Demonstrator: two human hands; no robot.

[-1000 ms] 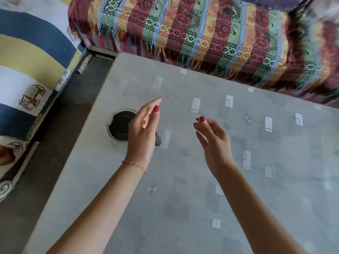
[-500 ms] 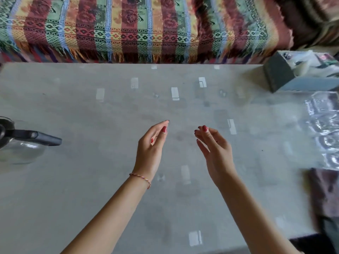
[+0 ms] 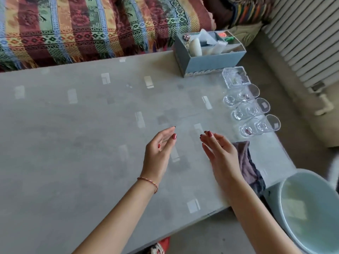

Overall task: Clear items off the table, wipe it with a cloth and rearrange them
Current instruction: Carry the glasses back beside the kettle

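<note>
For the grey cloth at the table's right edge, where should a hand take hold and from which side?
Probably pinch the bunched folds of the grey cloth from above with the right hand, which hovers open beside it. The cloth lies crumpled and partly draped over the table edge, so the raised folds offer more to hold than the hanging end.

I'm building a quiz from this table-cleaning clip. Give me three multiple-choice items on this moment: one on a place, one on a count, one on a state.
1. Where does the dark cloth lie?
A. on the table's right end, behind the right hand
B. in the basin
C. on the sofa throw

2. How many drinking glasses stand along the right edge?
A. one
B. three
C. six

3. What are the hands doing?
A. wringing the cloth
B. lifting a glass
C. open above the table, holding nothing

Answers: 1 A, it lies beside the right hand. 2 B, three glasses in a row. 3 C, the left hand is also empty.
</note>
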